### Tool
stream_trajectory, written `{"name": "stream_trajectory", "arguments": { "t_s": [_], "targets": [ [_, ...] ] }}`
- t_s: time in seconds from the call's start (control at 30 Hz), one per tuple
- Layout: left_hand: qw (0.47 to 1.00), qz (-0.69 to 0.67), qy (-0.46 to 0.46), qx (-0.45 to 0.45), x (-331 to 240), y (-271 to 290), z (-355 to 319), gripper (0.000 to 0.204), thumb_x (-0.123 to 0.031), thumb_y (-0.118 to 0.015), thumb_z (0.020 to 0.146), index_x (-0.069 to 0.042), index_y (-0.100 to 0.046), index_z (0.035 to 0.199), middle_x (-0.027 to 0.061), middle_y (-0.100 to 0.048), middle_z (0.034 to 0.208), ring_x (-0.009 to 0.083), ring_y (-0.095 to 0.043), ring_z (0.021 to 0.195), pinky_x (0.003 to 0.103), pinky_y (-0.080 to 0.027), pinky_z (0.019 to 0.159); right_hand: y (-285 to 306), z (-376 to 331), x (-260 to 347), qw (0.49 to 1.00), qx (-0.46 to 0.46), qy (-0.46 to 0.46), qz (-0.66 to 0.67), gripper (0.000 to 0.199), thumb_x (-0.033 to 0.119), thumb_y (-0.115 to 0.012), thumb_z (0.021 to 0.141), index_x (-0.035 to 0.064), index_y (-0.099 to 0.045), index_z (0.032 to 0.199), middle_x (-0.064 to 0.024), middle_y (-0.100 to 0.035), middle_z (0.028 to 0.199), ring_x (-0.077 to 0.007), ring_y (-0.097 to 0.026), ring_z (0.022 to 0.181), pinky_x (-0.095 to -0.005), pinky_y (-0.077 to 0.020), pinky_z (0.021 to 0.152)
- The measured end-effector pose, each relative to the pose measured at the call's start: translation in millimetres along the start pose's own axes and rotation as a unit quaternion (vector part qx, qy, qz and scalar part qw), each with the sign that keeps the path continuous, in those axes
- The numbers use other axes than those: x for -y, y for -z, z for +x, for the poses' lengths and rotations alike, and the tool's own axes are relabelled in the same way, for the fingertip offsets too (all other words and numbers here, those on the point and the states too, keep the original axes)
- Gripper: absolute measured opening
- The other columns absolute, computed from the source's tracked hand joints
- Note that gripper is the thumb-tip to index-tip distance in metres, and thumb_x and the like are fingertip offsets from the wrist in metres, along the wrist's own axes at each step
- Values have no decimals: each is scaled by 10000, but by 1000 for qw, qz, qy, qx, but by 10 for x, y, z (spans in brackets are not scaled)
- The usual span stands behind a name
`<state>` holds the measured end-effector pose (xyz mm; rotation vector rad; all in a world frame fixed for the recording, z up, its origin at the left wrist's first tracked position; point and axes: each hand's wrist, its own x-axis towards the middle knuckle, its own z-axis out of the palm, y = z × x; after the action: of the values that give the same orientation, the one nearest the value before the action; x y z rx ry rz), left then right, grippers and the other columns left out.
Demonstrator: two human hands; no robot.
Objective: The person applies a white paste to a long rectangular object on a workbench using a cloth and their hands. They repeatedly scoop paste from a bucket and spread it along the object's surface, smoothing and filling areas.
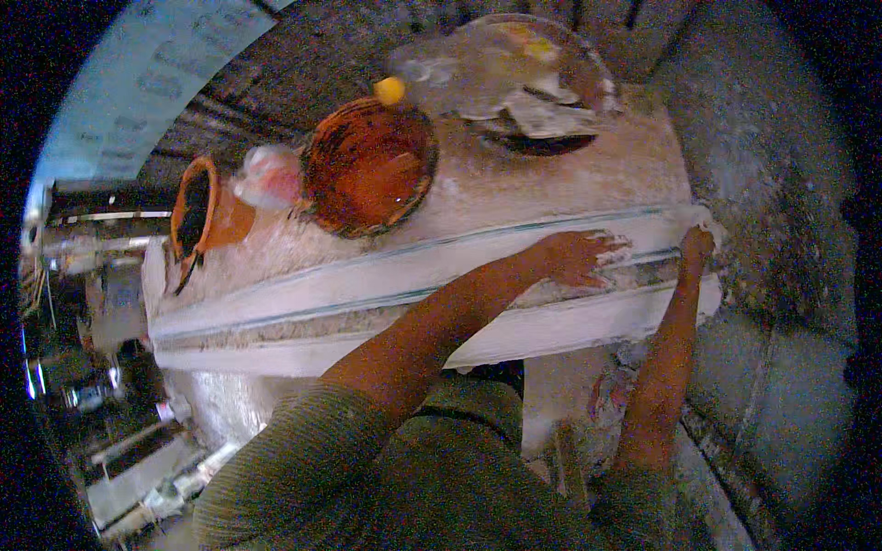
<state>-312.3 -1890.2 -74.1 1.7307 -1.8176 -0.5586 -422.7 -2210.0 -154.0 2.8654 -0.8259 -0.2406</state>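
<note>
Long white plaster-like strips run side by side across the table, with thin blue-green lines along the far one. A bare groove lies between them. My left hand reaches over the right part of this groove, fingers spread and smeared with white. Nothing shows in its grasp. At the right end of the strips is my right hand, its fingers curled closed against the far strip. What those fingers hold, if anything, is hidden.
Beyond the strips stand an orange-brown basin, a tilted orange bucket and a pink-and-clear bundle. A yellow round object sits behind the basin. A wide round pan holds whitish material. A grey wall rises at right.
</note>
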Motion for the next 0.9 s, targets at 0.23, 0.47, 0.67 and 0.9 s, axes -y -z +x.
{"name": "stream_trajectory", "arguments": {
  "t_s": [0.23, 0.47, 0.67, 0.9],
  "targets": [
    [997, 72, -38, -3, 2, 278, -1619, 752, -495, -520, 934, -54, -275, 1491, 154, -190, 1589, 361, -258, 1436, 469, -264, 1172, -4, -836, 1707, 996, -2, 65, -56, 296, 298, -539, 845, 85, -737, 792, -152, -705, 896, -357, -680, 820, -488, -552, 725],
    [960, -75, 241, 122, -345, 1150, -4422, 862, -449, -633, 857, -165, -191, 1540, 157, -186, 1593, 407, -261, 1424, 499, -300, 1146, 941, -2428, 4311, 982, 105, 76, 138, 386, 277, -570, 795, -43, -700, 966, -241, -676, 1058, -341, -670, 930, -472, -537, 795],
    [937, 152, 266, 164, -372, 1221, -5171, 769, -424, -634, 866, -24, -336, 1452, 200, -184, 1576, 448, -301, 1384, 477, -320, 1138, 1513, -3189, 5166, 940, 108, 232, 227, 598, 511, -554, 858, -56, -688, 992, -269, -661, 1012, -378, -656, 898, -483, -534, 817],
    [980, 74, 149, 108, 29, 1056, -4302, 844, -489, -615, 881, -14, -269, 1488, 201, -155, 1589, 396, -237, 1433, 435, -238, 1178, 1700, -2297, 4598, 951, 190, 18, 245, 533, 358, -573, 863, -98, -629, 1135, -341, -571, 1228, -408, -616, 1101, -454, -503, 949]
  ]
}}
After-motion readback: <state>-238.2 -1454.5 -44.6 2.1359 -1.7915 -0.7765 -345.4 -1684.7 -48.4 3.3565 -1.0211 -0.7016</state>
